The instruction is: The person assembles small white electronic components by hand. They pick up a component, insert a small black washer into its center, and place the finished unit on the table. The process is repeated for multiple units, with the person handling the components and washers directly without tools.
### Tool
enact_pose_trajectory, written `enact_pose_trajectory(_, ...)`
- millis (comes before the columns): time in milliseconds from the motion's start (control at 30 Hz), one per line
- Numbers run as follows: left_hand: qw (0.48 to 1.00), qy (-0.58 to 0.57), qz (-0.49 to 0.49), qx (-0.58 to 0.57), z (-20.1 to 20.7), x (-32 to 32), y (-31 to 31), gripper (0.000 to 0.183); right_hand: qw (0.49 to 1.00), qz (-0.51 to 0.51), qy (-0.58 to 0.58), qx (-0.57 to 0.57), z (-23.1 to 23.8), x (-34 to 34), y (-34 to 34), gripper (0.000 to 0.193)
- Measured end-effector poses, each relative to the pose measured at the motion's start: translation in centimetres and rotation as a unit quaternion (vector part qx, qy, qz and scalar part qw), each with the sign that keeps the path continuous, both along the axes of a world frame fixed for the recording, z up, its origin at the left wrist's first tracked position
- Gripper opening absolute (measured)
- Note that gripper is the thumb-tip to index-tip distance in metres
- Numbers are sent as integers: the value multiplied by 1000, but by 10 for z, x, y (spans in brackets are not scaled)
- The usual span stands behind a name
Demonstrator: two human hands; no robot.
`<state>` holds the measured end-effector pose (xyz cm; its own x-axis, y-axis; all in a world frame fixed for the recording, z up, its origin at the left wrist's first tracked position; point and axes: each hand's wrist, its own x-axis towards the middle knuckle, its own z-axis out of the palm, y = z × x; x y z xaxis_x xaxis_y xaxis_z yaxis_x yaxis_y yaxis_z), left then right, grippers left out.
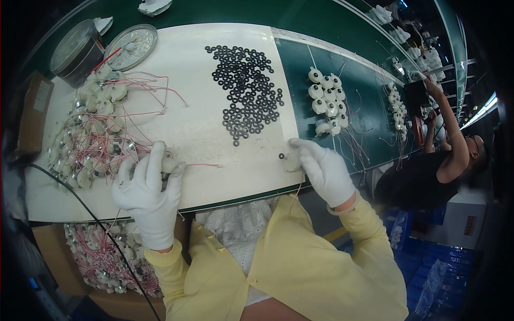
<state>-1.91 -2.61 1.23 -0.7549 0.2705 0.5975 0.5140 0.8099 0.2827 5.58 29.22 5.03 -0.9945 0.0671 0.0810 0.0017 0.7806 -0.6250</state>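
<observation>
My left hand [143,186], in a white glove, has its thumb and fingers closed around a small white motor-like part [170,164] with red and white wires. It is at the near right edge of a tangled pile of similar wired parts [91,144]. My right hand [325,172], also gloved, pinches another white wired part [292,161] at the right edge of the white board [214,182]. A small black ring [281,156] is at that part's left side; whether it is attached I cannot tell. Many loose black rings [243,75] lie spread beyond my hands.
White parts with black centres [327,99] stand grouped on the green surface to the right. A clear tub [77,51] and a round lid [128,47] are at the far left. Below the board is a cardboard box of wired parts [107,257]. A co-worker [433,166] works at right.
</observation>
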Motion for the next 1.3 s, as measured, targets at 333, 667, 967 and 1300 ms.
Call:
enact_pose_trajectory(333, 999, 34, 7, -12, -1, -3, 0, 49, 928, 33, 165, 332, -1, -4, 6, 39)
enact_pose_trajectory(667, 1000, 3, 1, 0, -1, -1, -1, 47, 988, 35, -4, 147, -1, 13, 7, 32)
enact_pose_trajectory(967, 999, 28, 24, -9, -2, -4, 0, 47, 961, -101, -180, -182, 18, 1, -4, 33)
enact_pose_trajectory(1300, 998, -20, 44, -30, -4, 5, -7, 52, 960, -126, -161, -190, 6, 0, -14, 32)
